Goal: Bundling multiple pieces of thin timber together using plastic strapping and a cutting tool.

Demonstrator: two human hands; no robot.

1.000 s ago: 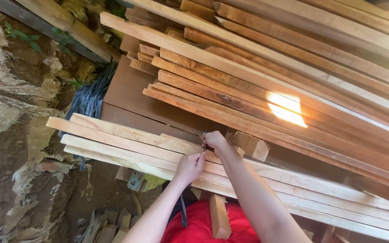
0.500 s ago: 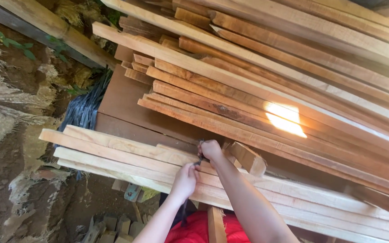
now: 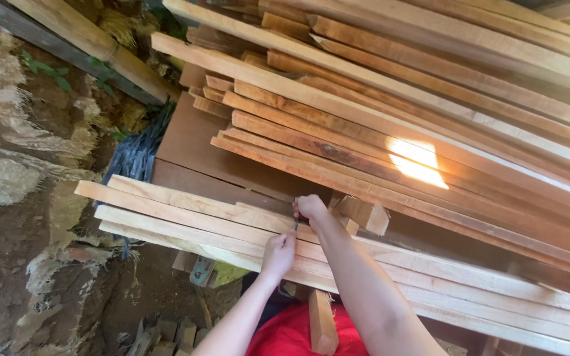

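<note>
A small dark tool (image 3: 295,225) is pinched by the right hand (image 3: 310,207) and met from below by the closed fingers of the left hand (image 3: 278,254), both pressed on the pale planks (image 3: 186,221) lying under them, a short wood block (image 3: 364,214) just beside the right hand.

No packages, labels, signs, screens — only timber.

- Left hand (image 3: 278,254) and right hand (image 3: 310,207) pinch a small dark tool (image 3: 295,225) over pale planks (image 3: 186,214).
- Reddish boards (image 3: 364,112) are stacked beyond.
- A small wood block (image 3: 364,214) lies right of the hands.
</note>
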